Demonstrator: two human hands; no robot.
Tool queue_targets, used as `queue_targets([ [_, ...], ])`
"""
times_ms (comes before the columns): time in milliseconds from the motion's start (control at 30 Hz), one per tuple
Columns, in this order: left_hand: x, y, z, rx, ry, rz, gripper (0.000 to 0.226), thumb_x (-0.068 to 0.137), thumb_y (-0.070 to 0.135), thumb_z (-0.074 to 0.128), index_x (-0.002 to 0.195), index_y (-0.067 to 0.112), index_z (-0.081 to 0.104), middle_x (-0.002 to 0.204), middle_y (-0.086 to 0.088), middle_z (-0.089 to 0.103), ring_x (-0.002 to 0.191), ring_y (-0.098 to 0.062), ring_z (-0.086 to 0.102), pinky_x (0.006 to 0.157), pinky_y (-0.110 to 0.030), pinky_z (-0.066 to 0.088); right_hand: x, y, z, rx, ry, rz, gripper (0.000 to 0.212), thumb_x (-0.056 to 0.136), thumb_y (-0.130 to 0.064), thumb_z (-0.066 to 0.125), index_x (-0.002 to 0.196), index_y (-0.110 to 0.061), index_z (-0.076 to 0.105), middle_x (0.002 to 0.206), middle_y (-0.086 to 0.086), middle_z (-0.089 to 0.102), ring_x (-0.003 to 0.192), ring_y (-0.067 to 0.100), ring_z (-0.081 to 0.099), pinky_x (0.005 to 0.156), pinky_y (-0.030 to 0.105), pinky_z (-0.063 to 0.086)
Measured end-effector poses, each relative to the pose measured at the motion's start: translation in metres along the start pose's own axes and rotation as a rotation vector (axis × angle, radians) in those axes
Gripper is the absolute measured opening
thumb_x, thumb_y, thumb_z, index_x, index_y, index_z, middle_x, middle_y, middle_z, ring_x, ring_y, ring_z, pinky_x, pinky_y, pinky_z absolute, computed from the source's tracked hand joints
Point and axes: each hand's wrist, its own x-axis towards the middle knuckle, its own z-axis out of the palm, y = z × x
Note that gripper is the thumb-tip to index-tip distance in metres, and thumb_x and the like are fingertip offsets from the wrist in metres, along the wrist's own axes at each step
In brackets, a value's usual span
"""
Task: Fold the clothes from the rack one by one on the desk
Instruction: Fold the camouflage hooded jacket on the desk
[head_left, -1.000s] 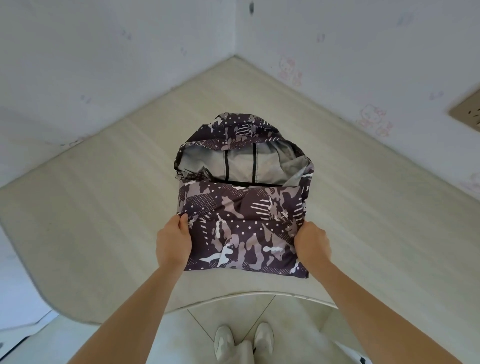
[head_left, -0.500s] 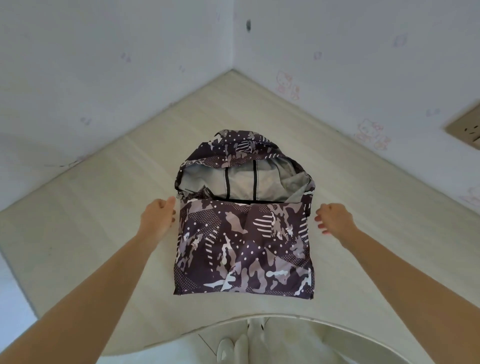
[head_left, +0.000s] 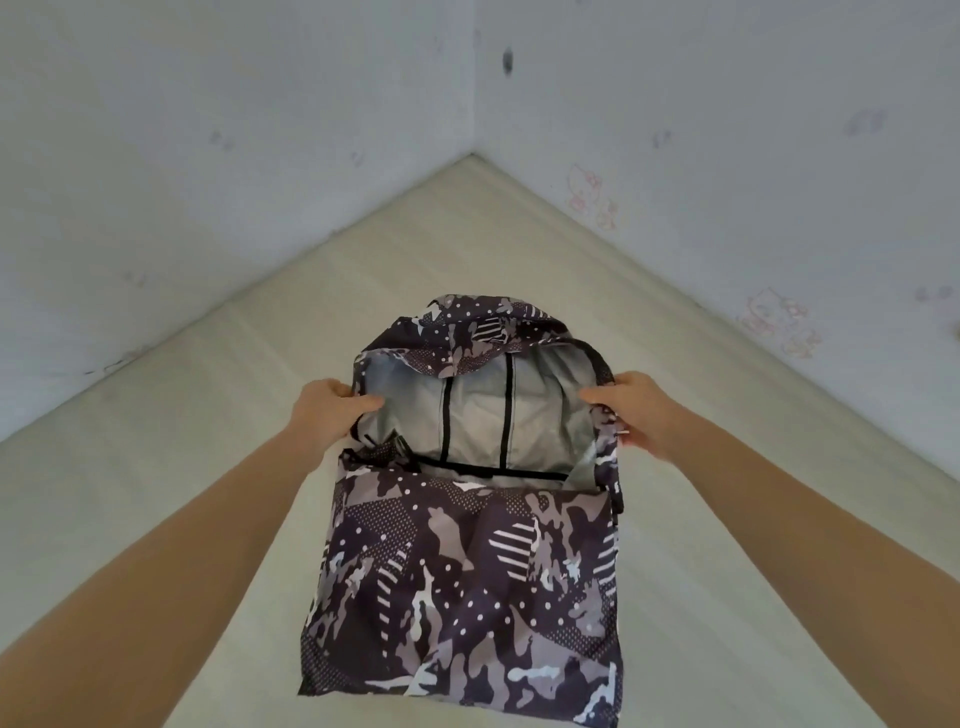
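The left hand (head_left: 324, 415) is clamped on the left edge of the grey-lined hood section, thumb laid inside; the right hand (head_left: 636, 413) grips the right edge likewise. Both forearms are stretched forward. The dark camouflage-print hooded jacket (head_left: 467, 587) lies on the pale wooden table (head_left: 156, 467), its lower half already folded up. Folding the hood down appears to be left; no rack is seen.

Light soft, even, daylight-like; source not visible. No glare. My forearms cast only faint shadows on the desk (head_left: 156, 467). Wide-angle bending toward edges. Slight overall softness.
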Motion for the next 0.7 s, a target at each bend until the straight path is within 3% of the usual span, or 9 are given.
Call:
queue_targets([
  [133, 0.006, 0.027, 0.01, 0.353, 0.093, 0.215, 0.018, 0.08, 0.013, 0.066, 0.069, 0.01, 0.052, 0.063, -0.004, 0.055, 0.062, -0.022, 0.052, 0.051, -0.027, 0.036, 0.015, -0.01, 0.007, -0.382, 0.214, -0.176, 0.022, 0.087, -0.009, 0.059, 0.103, -0.011, 0.045, 0.086, 0.012, 0.059, 0.067, 0.024, 0.06, 0.051, 0.033, 0.051],
  [233, 0.008, 0.041, 0.025, 0.412, 0.216, 0.363, 0.013, 0.083, 0.001, 0.054, 0.086, 0.011, 0.046, 0.066, -0.006, 0.054, 0.06, -0.024, 0.056, 0.048, -0.03, 0.037, 0.027, -0.008, 0.013, -0.581, 0.38, -0.318, 0.019, 0.087, -0.006, 0.05, 0.102, -0.013, 0.042, 0.082, 0.014, 0.06, 0.069, 0.032, 0.064, 0.062, 0.046, 0.057],
  [300, 0.005, 0.044, 0.034, 0.502, 0.235, 0.437, 0.017, 0.088, 0.003, 0.054, 0.094, 0.012, 0.04, 0.067, -0.002, 0.051, 0.059, -0.021, 0.053, 0.049, -0.027, 0.034, 0.03, -0.005, 0.02, -0.606, 0.364, -0.346, 0.014, 0.09, -0.007, 0.047, 0.101, -0.013, 0.04, 0.081, 0.014, 0.059, 0.069, 0.033, 0.064, 0.061, 0.049, 0.057],
  [367, 0.006, 0.044, 0.042, 0.595, 0.117, 0.489, 0.017, 0.092, 0.021, 0.059, 0.098, 0.012, 0.045, 0.074, 0.002, 0.053, 0.07, -0.023, 0.059, 0.058, -0.029, 0.041, 0.032, -0.003, 0.026, -0.627, 0.212, -0.31, 0.01, 0.094, -0.011, 0.045, 0.103, -0.014, 0.041, 0.088, 0.016, 0.06, 0.069, 0.033, 0.067, 0.061, 0.049, 0.058],
  [433, 0.009, 0.043, 0.045, 0.6, -0.084, 0.418, 0.032, 0.091, 0.042, 0.06, 0.093, 0.011, 0.054, 0.077, 0.003, 0.057, 0.071, -0.019, 0.059, 0.068, -0.034, 0.049, 0.029, -0.004, 0.031, -0.628, 0.0, -0.206, 0.016, 0.098, -0.021, 0.044, 0.112, -0.013, 0.043, 0.099, 0.017, 0.06, 0.074, 0.032, 0.069, 0.061, 0.044, 0.06],
  [533, 0.013, 0.051, 0.037, 0.177, -0.353, 0.096, 0.04, 0.096, 0.046, 0.048, 0.089, 0.01, 0.063, 0.083, 0.002, 0.063, 0.073, -0.016, 0.061, 0.071, -0.031, 0.052, 0.032, -0.013, 0.029, -0.634, -0.208, -0.119, 0.028, 0.103, -0.027, 0.038, 0.128, -0.017, 0.047, 0.114, 0.011, 0.058, 0.088, 0.028, 0.068, 0.067, 0.038, 0.061],
  [600, 0.019, 0.054, 0.025, -0.023, -0.352, -0.011, 0.028, 0.098, 0.026, 0.051, 0.096, 0.004, 0.068, 0.097, -0.006, 0.07, 0.081, -0.021, 0.067, 0.072, -0.032, 0.057, 0.039, -0.019, 0.022, -0.405, -0.187, -0.037, 0.023, 0.102, -0.024, 0.036, 0.115, -0.017, 0.054, 0.102, 0.011, 0.061, 0.08, 0.027, 0.067, 0.063, 0.037, 0.058],
  [667, 0.031, 0.05, 0.016, 0.034, -0.23, 0.019, 0.02, 0.094, 0.018, 0.058, 0.097, 0.001, 0.068, 0.095, -0.013, 0.071, 0.076, -0.022, 0.068, 0.072, -0.033, 0.059, 0.047, -0.021, 0.012, -0.251, -0.098, -0.006, 0.014, 0.098, -0.019, 0.041, 0.098, -0.012, 0.054, 0.084, 0.013, 0.062, 0.062, 0.027, 0.065, 0.056, 0.034, 0.054],
  [700, 0.037, 0.046, 0.013, 0.089, -0.177, 0.029, 0.021, 0.093, 0.02, 0.061, 0.099, 0.001, 0.066, 0.091, -0.013, 0.071, 0.075, -0.022, 0.067, 0.076, -0.036, 0.059, 0.053, -0.02, 0.008, -0.336, -0.009, -0.058, 0.012, 0.098, -0.021, 0.044, 0.097, -0.011, 0.051, 0.079, 0.013, 0.064, 0.057, 0.026, 0.065, 0.056, 0.034, 0.055],
])
